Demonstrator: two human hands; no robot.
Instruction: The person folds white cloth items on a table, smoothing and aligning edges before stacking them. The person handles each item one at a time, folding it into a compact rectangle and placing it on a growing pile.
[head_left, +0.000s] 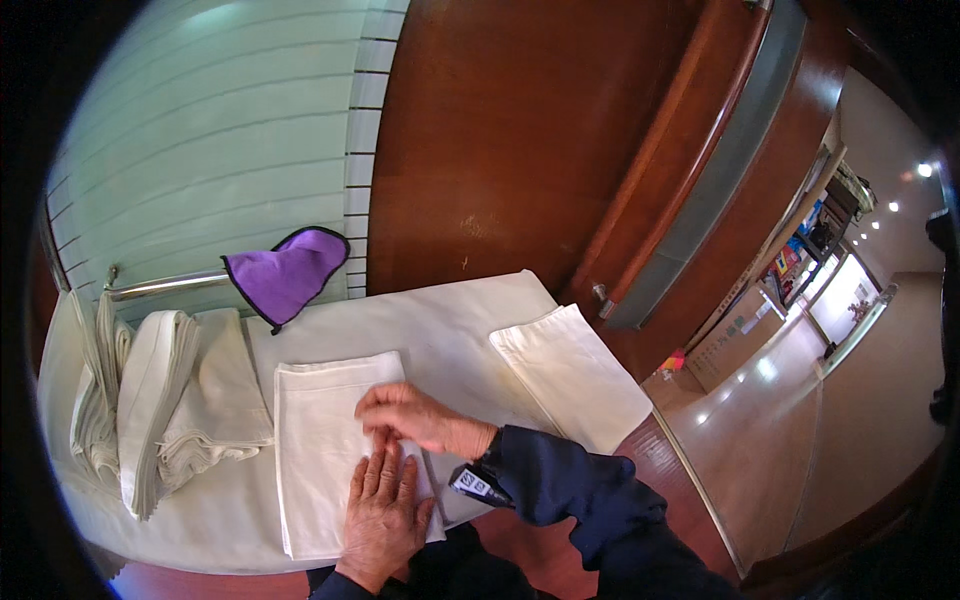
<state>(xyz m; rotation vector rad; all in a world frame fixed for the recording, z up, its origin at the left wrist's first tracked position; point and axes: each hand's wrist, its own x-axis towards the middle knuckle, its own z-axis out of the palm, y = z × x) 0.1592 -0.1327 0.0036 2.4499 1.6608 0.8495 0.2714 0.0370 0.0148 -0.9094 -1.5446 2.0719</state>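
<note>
A folded white cloth (315, 450) lies in front of me on a white-covered table (442, 330). My left hand (384, 484) rests palm down on its near right part, fingers slightly spread. Just above those fingertips is my right hand (412, 420), its fingers bent down over the cloth's right side. Blur hides whether the right fingers pinch any fabric. To the right, another folded white cloth (574, 375) lies flat at the table's corner. On the left stand folded stacks of white cloth (154, 405), partly leaning on each other.
A purple cloth (289, 274) with dark edging hangs over a metal rail (169, 285) behind the table. Beyond the table's far edge stands a brown wooden panel (510, 150). A cardboard box (739, 337) sits on the floor to the right. A tag with printed codes (472, 482) hangs by my right wrist.
</note>
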